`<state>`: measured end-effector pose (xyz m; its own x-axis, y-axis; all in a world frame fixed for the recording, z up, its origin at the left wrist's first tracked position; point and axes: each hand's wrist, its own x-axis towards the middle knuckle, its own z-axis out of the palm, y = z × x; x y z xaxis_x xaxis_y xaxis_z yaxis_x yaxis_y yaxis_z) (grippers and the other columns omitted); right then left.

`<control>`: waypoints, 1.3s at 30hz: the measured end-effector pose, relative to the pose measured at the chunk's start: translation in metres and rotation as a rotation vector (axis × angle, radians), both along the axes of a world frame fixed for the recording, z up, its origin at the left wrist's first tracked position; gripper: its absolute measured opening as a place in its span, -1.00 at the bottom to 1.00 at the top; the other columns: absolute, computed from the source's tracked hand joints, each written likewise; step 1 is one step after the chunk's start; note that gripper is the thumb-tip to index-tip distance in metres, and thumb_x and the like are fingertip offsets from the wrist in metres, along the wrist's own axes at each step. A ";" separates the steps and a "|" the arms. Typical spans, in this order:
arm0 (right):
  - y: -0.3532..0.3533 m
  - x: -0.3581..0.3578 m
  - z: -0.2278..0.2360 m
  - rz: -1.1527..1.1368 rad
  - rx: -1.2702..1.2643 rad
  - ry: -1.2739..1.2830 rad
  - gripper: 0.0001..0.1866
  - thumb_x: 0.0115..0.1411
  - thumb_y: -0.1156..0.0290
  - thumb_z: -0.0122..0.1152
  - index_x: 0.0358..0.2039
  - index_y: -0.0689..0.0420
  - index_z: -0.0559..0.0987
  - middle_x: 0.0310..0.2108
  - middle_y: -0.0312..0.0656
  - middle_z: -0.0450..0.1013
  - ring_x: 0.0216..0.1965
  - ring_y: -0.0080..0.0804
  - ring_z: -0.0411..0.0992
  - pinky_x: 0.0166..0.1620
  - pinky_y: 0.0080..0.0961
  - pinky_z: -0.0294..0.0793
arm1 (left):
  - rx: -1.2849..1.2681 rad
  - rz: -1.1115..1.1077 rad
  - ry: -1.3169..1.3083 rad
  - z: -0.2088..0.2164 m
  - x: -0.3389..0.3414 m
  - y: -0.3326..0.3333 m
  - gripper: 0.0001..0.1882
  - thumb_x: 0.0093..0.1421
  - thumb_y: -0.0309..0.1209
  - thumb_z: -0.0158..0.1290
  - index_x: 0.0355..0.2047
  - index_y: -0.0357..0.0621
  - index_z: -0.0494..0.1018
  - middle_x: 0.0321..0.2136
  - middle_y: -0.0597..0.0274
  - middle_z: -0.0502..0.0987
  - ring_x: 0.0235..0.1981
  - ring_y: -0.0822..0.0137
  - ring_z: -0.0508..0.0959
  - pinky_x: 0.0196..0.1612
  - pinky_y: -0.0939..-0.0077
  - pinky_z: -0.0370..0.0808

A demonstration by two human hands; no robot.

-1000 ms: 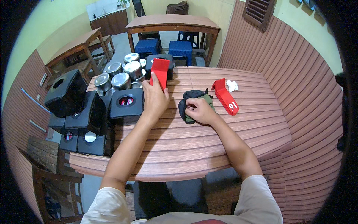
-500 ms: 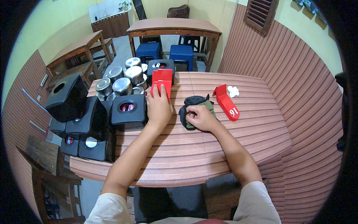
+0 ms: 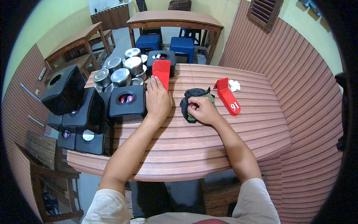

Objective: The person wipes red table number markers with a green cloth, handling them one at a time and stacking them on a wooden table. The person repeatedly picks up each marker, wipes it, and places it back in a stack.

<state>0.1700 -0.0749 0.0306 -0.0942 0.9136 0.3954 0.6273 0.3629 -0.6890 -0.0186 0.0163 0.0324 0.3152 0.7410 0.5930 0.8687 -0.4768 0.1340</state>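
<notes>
So, the red bent stand (image 3: pixel 162 73) is just left of the middle of the table (image 3: pixel 223 145), beside a black box with a round hole (image 3: pixel 128 112). The left hand (image 3: pixel 159 99) lies over its near part, fingers close together and stretched along it; the thumb is out of sight, so no way to tell if it's gripping. The right hand (image 3: pixel 202 109) is over a black and green cloth bundle (image 3: pixel 196 92), fingers curled and bunched with the thumb, though whether there's any fabric pinched in there can't be made out

Progress-wise it looks mid-job to me: one red piece is under the hand, while another red stand (image 3: pixel 228 99) with a white marking lies on its own to the right, next to a crumpled white thing (image 3: pixel 234 85). The cloth isn't touching either one, and how much is left is anyone's guess

As for space, the left is the tight side: metal tins (image 3: pixel 133 66) and a second black box (image 3: pixel 169 55) crowd the far left, with stacked black boxes (image 3: pixel 82 114) at the left edge. There's more room toward the near edge and the right, up to the ribbed wall (image 3: pixel 313 112)
</notes>
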 end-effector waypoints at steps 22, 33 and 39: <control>-0.010 0.092 0.017 -0.851 0.068 -0.552 -0.54 0.16 0.22 0.36 -0.01 0.24 0.57 -0.18 0.11 0.59 -0.05 0.05 0.55 0.09 -0.13 0.50 | -0.316 -0.772 -0.189 -0.030 0.028 -0.048 -0.27 0.25 -0.26 0.15 0.35 -0.32 0.20 0.21 -0.34 0.36 0.27 -0.32 0.33 0.40 -0.21 0.15; -0.009 0.101 0.018 -0.930 0.003 -0.460 -0.33 0.00 0.21 0.55 0.07 0.26 0.50 -0.01 0.17 0.52 0.00 0.14 0.50 0.11 -0.04 0.49 | -0.378 -0.952 -0.189 -0.026 0.024 -0.041 -0.31 0.20 -0.32 0.13 0.33 -0.24 0.29 0.28 -0.37 0.31 0.31 -0.28 0.33 0.41 -0.14 0.19; 0.001 0.068 0.024 -0.463 -0.014 0.469 -0.42 0.16 0.20 0.51 0.02 0.22 0.42 -0.17 -0.03 0.49 -0.10 -0.30 0.49 -0.04 -0.36 0.54 | -0.506 -1.165 -0.377 -0.026 0.024 -0.036 -0.48 0.37 -0.27 -0.04 0.30 -0.13 0.34 0.43 -0.29 0.12 0.41 -0.19 0.24 0.41 0.08 0.19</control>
<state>0.2384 -0.0742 0.0542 0.4896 0.8234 0.2868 0.3486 0.1167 -0.9300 0.0057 -0.0195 0.0062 0.7915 0.3144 0.5241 -0.1418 -0.7396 0.6579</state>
